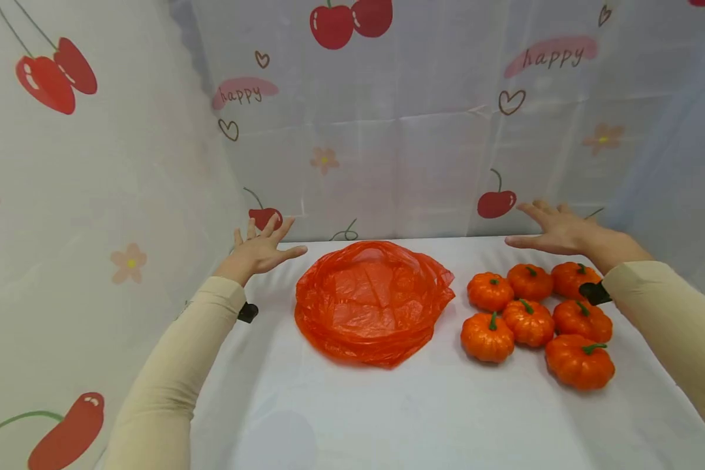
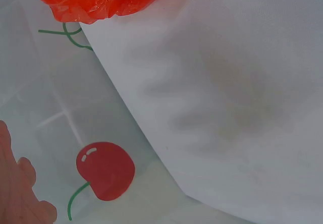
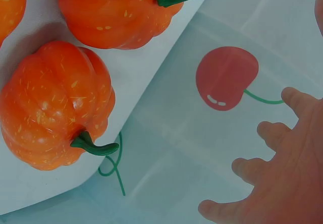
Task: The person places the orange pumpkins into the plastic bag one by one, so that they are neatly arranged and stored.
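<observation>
My left hand (image 1: 257,253) is raised at the table's far left, fingers spread and holding nothing. Just right of it, a red plastic bag (image 1: 364,352) lies on the table with its mouth spread wide; its crinkled edge (image 2: 108,2) shows in the left wrist view. On the right, my right hand (image 1: 561,230) hovers beyond several small orange pumpkins (image 1: 487,337), its fingers also spread with nothing in them. In the right wrist view, a pumpkin (image 3: 55,105) with a curved green stem sits near the table edge, apart from the fingers (image 3: 272,135).
A white table (image 1: 352,418) carries the bag and the pumpkins. Behind it and along both sides hangs a pale curtain (image 1: 435,150) printed with cherries, hearts and flowers. Dark straps or mounts (image 1: 248,313) show at the wrists.
</observation>
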Demonstrator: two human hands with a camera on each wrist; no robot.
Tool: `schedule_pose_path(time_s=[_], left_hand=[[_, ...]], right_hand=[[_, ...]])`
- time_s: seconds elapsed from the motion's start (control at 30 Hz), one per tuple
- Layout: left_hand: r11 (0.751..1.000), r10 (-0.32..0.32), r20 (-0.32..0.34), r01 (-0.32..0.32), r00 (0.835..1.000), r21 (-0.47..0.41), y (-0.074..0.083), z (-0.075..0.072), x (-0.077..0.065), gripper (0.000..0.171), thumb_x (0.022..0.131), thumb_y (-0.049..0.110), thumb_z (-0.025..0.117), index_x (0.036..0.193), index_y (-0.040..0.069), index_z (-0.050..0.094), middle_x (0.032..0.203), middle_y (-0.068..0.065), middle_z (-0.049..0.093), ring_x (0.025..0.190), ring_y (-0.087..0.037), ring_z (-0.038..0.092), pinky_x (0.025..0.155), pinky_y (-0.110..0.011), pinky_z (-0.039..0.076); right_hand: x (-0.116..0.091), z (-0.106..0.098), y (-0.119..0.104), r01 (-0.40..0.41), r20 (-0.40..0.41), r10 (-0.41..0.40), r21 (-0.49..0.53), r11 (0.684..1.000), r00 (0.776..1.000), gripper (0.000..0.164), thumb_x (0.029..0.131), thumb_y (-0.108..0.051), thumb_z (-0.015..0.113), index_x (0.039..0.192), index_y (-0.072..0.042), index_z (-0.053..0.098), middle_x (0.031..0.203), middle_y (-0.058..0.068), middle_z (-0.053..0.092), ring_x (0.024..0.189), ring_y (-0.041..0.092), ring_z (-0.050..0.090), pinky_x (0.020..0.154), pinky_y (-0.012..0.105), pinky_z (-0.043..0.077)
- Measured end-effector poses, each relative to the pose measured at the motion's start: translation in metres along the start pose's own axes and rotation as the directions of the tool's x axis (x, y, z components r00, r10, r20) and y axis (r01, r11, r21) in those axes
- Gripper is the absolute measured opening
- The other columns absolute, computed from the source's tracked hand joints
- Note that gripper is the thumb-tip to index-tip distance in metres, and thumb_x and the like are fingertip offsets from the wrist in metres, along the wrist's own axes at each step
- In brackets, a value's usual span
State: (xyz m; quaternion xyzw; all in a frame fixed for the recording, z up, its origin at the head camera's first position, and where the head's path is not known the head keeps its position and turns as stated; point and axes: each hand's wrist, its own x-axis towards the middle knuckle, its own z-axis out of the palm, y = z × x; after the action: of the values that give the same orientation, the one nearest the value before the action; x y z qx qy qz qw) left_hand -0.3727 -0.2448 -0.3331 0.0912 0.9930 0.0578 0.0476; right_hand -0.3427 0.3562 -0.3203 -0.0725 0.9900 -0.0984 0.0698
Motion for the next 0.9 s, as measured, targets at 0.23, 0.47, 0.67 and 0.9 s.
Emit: schedule_pose_path(time_s=[0.23, 0.47, 0.67, 0.9], left_hand=[[1.000, 0.012, -0.012, -0.012, 1.000, 0.001, -0.003, -0.001, -0.002, 0.103, 0.084, 0.094, 0.031, 0.165, 0.040, -0.003, 0.175, -0.005, -0.009, 0.154, -0.054, -0.020, 0.115, -0.078, -0.017], [1.000, 0.021, -0.015, -0.021, 1.000, -0.002, -0.002, 0.002, 0.002, 0.103, 0.082, 0.096, 0.028, 0.164, 0.044, -0.007, 0.175, -0.001, -0.012, 0.155, -0.053, -0.018, 0.115, -0.078, -0.017], [0.999, 0.029, -0.025, -0.031, 0.999, -0.044, -0.003, 0.004, -0.001, 0.104, 0.083, 0.095, 0.032, 0.164, 0.042, -0.006, 0.175, -0.004, -0.011, 0.154, -0.054, -0.021, 0.115, -0.078, -0.016], [0.995, 0.051, -0.032, -0.054, 0.998, -0.084, -0.011, 0.010, -0.010, 0.106, 0.082, 0.092, 0.044, 0.161, 0.047, -0.011, 0.175, -0.005, -0.011, 0.154, -0.056, -0.017, 0.115, -0.079, -0.015]], right_hand=[[-0.001, -0.002, -0.006, 0.003, -0.010, -0.003, -0.003, 1.000, 1.000, 0.109, 0.090, -0.077, 0.054, 0.164, -0.009, 0.011, 0.167, 0.034, 0.001, 0.143, 0.070, 0.004, 0.099, 0.094, 0.008], [-0.008, -0.005, -0.002, -0.010, -0.039, 0.011, 0.015, 1.000, 0.999, 0.109, 0.091, -0.075, 0.056, 0.164, -0.009, 0.008, 0.166, 0.035, -0.003, 0.144, 0.071, 0.001, 0.099, 0.094, 0.005], [-0.016, -0.005, -0.002, -0.001, -0.063, 0.002, 0.004, 1.000, 0.998, 0.110, 0.091, -0.076, 0.054, 0.165, -0.011, 0.006, 0.167, 0.034, -0.003, 0.145, 0.070, 0.002, 0.101, 0.093, 0.005], [-0.024, -0.003, -0.008, 0.038, -0.082, -0.037, 0.001, 0.999, 0.996, 0.106, 0.093, -0.073, 0.054, 0.166, -0.013, 0.007, 0.168, 0.032, -0.003, 0.144, 0.071, 0.004, 0.100, 0.093, 0.007]])
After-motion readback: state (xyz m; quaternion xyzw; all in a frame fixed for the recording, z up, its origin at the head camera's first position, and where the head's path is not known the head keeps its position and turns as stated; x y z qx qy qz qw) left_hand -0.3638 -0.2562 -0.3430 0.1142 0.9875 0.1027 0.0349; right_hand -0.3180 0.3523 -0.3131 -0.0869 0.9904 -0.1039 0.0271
